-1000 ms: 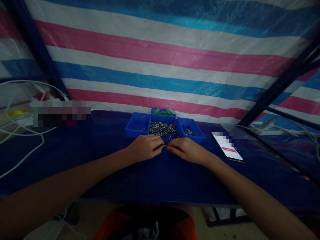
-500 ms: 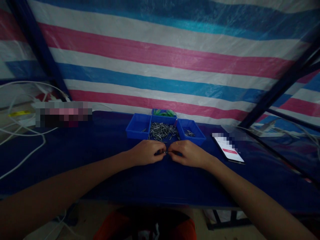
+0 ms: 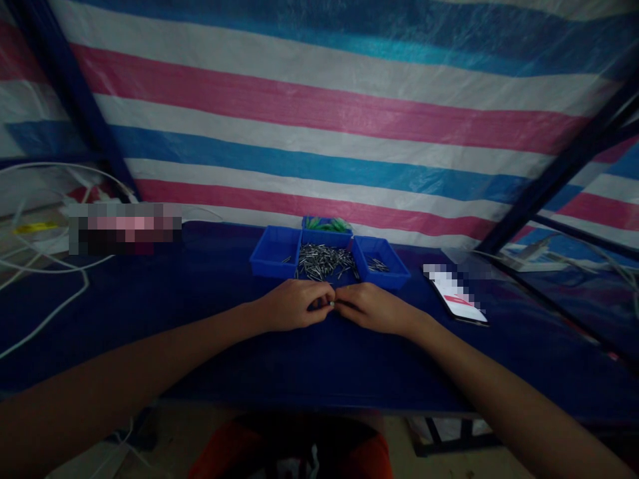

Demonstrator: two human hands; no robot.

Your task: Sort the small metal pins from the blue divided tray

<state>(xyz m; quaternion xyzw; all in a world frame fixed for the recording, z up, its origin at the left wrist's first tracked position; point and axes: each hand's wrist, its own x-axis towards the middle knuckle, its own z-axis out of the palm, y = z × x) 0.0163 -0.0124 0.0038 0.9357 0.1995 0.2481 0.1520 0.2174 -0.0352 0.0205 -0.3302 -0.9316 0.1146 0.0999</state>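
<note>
My left hand (image 3: 299, 304) and my right hand (image 3: 374, 307) meet fingertip to fingertip over the blue table, both pinched. Between them shows a tiny shiny metal piece (image 3: 331, 303), its shape too small to make out. Just beyond the hands lies a pile of thin metal pieces (image 3: 322, 261). A blue bin (image 3: 274, 267) left of the pile holds a few pieces, and another blue bin (image 3: 389, 276) on the right holds several. Behind the pile, a third blue bin (image 3: 327, 235) contains green items.
A phone (image 3: 462, 303) with a lit screen lies right of the bins. White cables (image 3: 64, 306) loop over the table's left side, near a blurred-out object (image 3: 124, 227). Striped sheeting (image 3: 319, 120) hangs behind, between dark metal posts (image 3: 549, 169).
My right hand has moved slightly left, closing the small gap to my left fingertips. Less of the small metal piece shows between them.
</note>
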